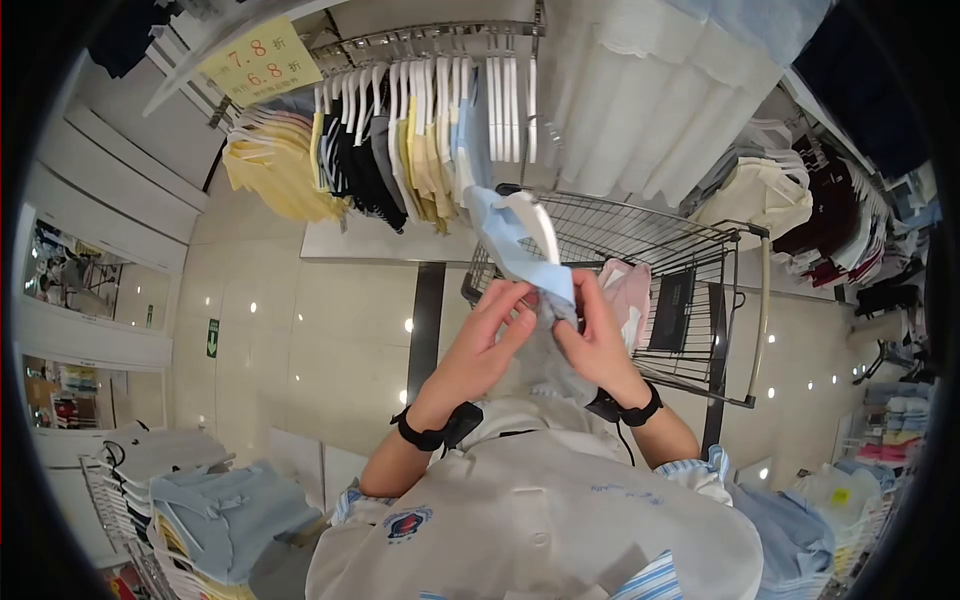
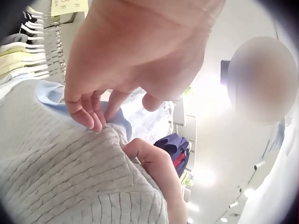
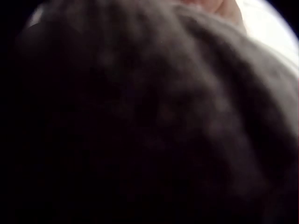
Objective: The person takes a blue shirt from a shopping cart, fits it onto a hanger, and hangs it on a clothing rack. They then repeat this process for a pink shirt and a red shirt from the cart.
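Both hands are at a light grey ribbed garment [image 2: 79,172] with a light blue collar [image 1: 510,250], held up before the chest. My left hand [image 1: 480,350] pinches its edge by the collar with curled fingers. Opposite it, my right hand [image 1: 597,340] grips the same edge, its thumb on the near side. A white hanger [image 1: 540,228] sticks out from the blue cloth beyond the hands. In the left wrist view, the left fingertips [image 2: 96,125] lie on the seam between blue and grey. Dark, blurred cloth [image 3: 196,93] fills most of the right wrist view.
Just beyond the hands stands a wire shopping cart [image 1: 762,325] with a pink garment [image 1: 625,300] in it. A rail [image 1: 420,38] of hanging clothes runs behind, with a yellow sign [image 1: 260,62] at its left. More clothes racks flank the body, including blue garments [image 1: 230,520] at lower left.
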